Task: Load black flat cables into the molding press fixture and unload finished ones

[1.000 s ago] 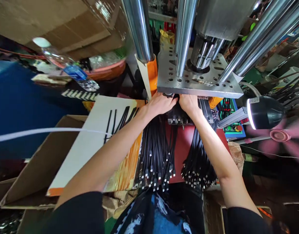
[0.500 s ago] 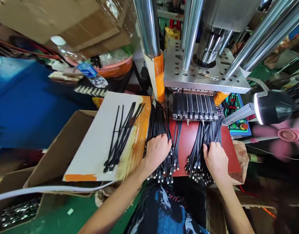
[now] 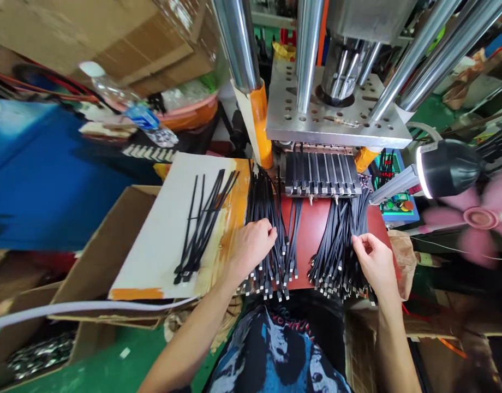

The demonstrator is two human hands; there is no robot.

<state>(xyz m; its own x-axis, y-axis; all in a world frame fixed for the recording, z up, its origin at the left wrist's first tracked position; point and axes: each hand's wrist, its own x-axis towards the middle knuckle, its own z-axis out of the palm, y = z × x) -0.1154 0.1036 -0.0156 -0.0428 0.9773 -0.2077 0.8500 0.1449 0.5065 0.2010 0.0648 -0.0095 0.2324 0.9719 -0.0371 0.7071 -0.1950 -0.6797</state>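
My left hand (image 3: 253, 244) lies over the left bundle of black cables (image 3: 264, 199), its fingers curled and their tips hidden, so what they grip cannot be made out. My right hand (image 3: 376, 263) is at the right edge of the right bundle of black cables (image 3: 336, 234), thumb and forefinger pinched on a cable there. Small metal-tipped plugs end the cables near the front edge of the red board (image 3: 314, 221). Behind the bundles, a slotted metal fixture (image 3: 322, 173) holds black cable ends in a row under the press plate (image 3: 336, 134).
On the left, a white board (image 3: 153, 234) with orange tape carries several loose black cables (image 3: 202, 234). A lamp (image 3: 447, 168), a control panel (image 3: 394, 210) and a pink fan (image 3: 478, 217) stand on the right. Steel columns (image 3: 238, 43) rise around the press.
My left hand has shifted slightly left over its bundle. My right hand has moved to the outer edge of its bundle, its thumb and forefinger now pinched. The view has shifted slightly.
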